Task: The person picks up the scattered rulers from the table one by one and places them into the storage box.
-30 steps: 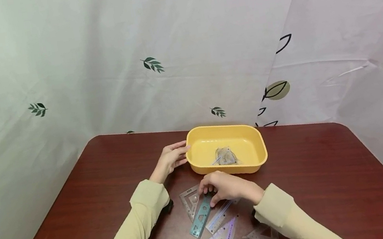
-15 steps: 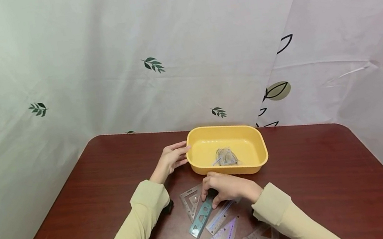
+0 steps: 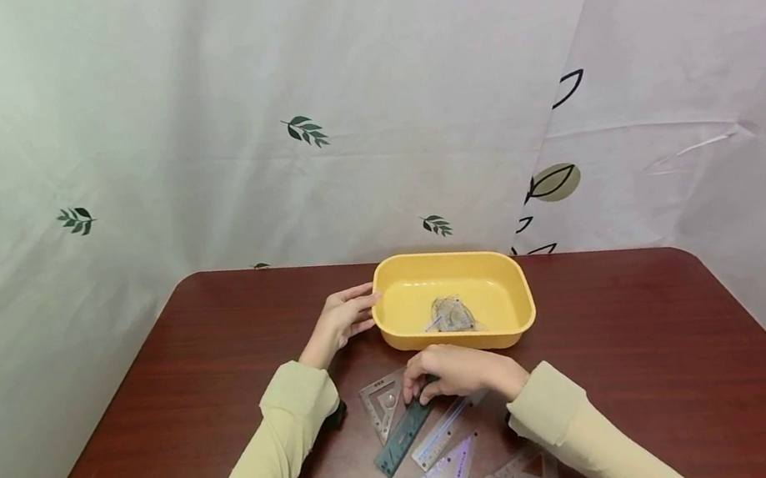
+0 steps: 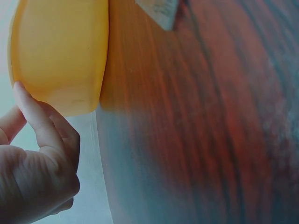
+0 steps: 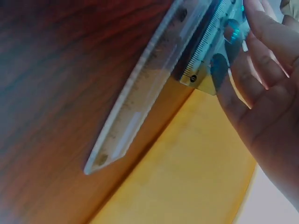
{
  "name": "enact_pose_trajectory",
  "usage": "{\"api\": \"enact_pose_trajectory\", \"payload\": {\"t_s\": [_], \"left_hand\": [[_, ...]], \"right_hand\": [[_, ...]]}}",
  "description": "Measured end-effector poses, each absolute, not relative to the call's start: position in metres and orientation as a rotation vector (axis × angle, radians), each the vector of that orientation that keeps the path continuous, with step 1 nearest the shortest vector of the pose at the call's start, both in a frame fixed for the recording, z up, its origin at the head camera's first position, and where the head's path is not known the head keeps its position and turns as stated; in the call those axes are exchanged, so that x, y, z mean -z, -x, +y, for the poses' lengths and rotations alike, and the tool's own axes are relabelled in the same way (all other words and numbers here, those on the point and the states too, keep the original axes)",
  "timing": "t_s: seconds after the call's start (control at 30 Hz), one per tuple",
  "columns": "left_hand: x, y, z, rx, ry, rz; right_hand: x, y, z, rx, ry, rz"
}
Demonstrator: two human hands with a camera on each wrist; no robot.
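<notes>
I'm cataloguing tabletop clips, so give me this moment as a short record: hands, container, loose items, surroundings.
Left hand: left hand touches the left end of the basin
Right hand: right hand pinches the teal ruler near its far end
Container: yellow basin, upright
Contents: clear items, overlapping; count unclear
Beside the teal ruler: clear ruler to its right, clear set square to its left
Nearer the person: purple-marked set square; small clear set square by the right sleeve
Surface: reddish-brown table
Backdrop: pale, leaf-printed sheet
</notes>
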State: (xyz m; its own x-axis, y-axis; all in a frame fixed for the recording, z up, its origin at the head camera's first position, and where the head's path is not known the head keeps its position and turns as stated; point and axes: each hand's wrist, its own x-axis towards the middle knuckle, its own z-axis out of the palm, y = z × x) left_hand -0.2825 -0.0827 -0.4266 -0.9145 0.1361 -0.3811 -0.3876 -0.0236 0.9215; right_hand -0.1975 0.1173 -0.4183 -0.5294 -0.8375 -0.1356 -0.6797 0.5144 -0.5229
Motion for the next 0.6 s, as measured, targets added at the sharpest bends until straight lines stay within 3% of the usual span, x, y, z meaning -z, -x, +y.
{"api": "enact_pose_trajectory", "payload": {"t_s": [0.4,0.6], "left_hand": [[0.427,0.283,-0.084,-1.995,0.261,1.899],[0.426,0.282,-0.083,-1.989,0.262,1.907]], "right_hand": [[0.412,0.201,0.124,0.721,1.303,2.273],[0.407,0.199,0.127,0.848,1.194,2.253]]}}
